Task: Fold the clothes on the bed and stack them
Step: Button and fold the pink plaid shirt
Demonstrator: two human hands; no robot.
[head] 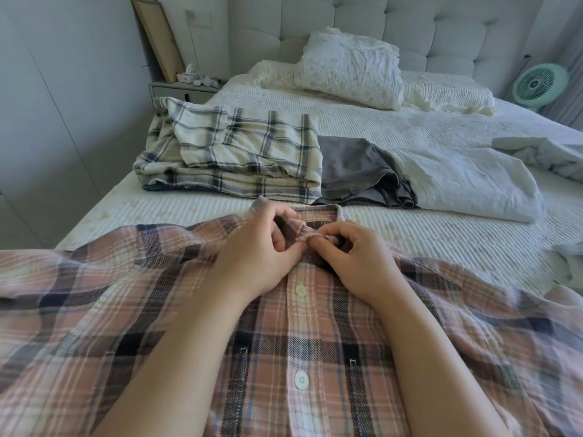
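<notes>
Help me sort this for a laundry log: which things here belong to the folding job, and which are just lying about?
Belongs to the job:
pink plaid shirt, pinched at the collar by the left hand and right hand
folded plaid stack
grey garment
white garment

Just lying about:
pillow
green fan
nightstand

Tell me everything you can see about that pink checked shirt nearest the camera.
The pink plaid shirt is a soft, flannel-looking weave of salmon, white and dark navy checks. It lies spread front-up across the near end of the bed, collar pointing toward the headboard, rumpled at the sides. Two white buttons show on the closed placket. The left hand and right hand both pinch the fabric at the collar, apparently at the top button. Both forearms rest over its front.
</notes>
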